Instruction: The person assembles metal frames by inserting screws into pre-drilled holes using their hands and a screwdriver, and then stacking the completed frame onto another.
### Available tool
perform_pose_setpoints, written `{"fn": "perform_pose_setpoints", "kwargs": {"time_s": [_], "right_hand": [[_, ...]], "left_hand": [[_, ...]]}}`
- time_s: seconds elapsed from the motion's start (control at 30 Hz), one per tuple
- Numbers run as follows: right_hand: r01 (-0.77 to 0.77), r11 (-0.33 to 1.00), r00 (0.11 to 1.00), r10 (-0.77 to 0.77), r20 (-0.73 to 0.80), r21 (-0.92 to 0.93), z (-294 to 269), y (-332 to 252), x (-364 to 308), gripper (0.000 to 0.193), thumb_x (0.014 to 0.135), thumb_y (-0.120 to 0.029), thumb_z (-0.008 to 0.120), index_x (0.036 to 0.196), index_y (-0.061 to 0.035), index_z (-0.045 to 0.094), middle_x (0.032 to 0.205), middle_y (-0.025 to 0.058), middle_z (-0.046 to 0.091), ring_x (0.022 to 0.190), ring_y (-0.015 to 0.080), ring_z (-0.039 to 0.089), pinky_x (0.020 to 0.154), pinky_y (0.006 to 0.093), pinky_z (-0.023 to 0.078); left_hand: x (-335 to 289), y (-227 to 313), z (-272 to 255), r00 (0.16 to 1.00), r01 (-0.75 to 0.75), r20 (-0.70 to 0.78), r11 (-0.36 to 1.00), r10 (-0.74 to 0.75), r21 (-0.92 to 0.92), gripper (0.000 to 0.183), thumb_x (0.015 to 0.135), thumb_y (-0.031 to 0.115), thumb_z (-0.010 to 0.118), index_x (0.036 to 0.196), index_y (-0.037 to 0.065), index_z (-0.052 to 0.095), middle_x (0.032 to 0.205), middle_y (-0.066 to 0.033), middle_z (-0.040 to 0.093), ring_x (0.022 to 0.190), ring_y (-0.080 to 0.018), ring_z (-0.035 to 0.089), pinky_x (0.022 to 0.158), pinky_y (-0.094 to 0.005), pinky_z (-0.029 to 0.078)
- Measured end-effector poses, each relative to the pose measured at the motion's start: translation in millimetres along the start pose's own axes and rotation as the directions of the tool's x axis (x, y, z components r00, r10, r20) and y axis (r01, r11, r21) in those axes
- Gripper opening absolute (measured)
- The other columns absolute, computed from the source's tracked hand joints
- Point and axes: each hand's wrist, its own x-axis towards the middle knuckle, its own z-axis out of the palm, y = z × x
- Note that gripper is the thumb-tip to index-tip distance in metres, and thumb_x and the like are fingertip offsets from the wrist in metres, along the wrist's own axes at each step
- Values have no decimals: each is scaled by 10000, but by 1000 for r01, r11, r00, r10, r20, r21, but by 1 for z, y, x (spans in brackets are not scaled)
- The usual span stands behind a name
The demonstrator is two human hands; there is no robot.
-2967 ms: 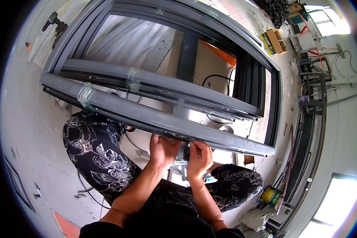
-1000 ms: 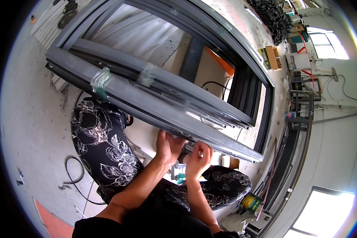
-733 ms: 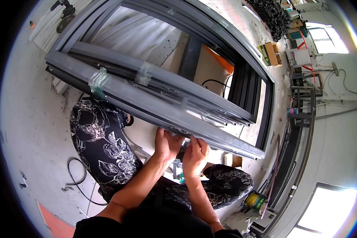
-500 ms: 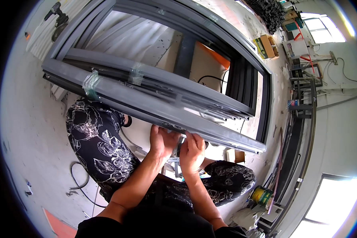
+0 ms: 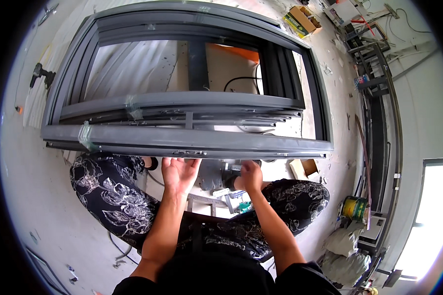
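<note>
A grey metal window frame [image 5: 211, 137] stretches across the view in front of me, with sliding sashes inside it and clear tape wrapped round its near rail. My left hand [image 5: 178, 173] is palm up at the underside of that near rail. Its fingers are stretched out, and their tips are partly hidden under the edge, near a small slotted fitting [image 5: 189, 153]. To its right, my right hand [image 5: 252, 174] is closed, below the rail and apart from it. A silver bar-like tool [image 5: 235, 167] sticks out leftward from this fist; its exact kind is unclear.
My knees are spread beneath the frame. A cordless drill [image 5: 43, 75] lies at the far left. An open carton [image 5: 304, 169] sits by my right knee, another box [image 5: 302, 21] farther back. Along the right wall are long metal profiles [image 5: 393, 118], a yellow-green bucket [image 5: 355, 208] and sacks [image 5: 347, 263].
My right hand has dropped away from the rail and moved right, apart from the left hand. My left hand stays at the rail's underside. The whole view has turned, so the frame now looks level.
</note>
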Motion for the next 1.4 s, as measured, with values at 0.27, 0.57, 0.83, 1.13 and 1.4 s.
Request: {"fn": "perform_pose_setpoints", "kwargs": {"time_s": [0.27,0.57,0.83,1.13,1.4], "right_hand": [[296,911,914,-183,361,-287,119,101,64,243,886,-171,542,1072,-70,660,1077,228,649,1015,428,601,872,462,493],[339,856,837,-84,540,-391,159,101,90,194,879,-193,579,1026,-75,625,972,191,648,896,396,615,781,458,499],[406,817,811,-116,573,-410,138,110,90,175,874,-212,613,986,-79,593,878,159,647,789,368,627,700,455,505],[644,696,621,-231,749,-319,-7,12,27,190,868,-233,650,940,-84,558,773,122,645,670,335,641,609,451,512],[713,702,657,-671,343,7,-215,-189,-4,297,739,-31,757,1001,-64,622,845,107,675,711,287,669,623,387,535]], "left_hand": [[-1,-3,4,1000,0,12,1000,0,19,341,971,351,503,1116,97,679,1164,-49,676,1191,-281,541,1097,-462,359],[-12,-1,13,995,-27,-99,999,31,42,409,1020,384,394,1244,115,608,1302,-47,600,1262,-258,487,1120,-434,331],[-9,0,5,999,9,-32,1000,-8,27,418,1020,381,392,1291,114,566,1337,-53,567,1264,-256,479,1110,-421,334],[-10,-3,7,993,-25,-111,1000,25,0,399,998,384,456,1230,95,602,1280,-57,573,1248,-289,432,1126,-444,330],[-8,-1,11,993,-67,-93,998,68,22,349,985,349,504,1166,71,613,1207,-85,614,1188,-283,520,1037,-476,446]]}}
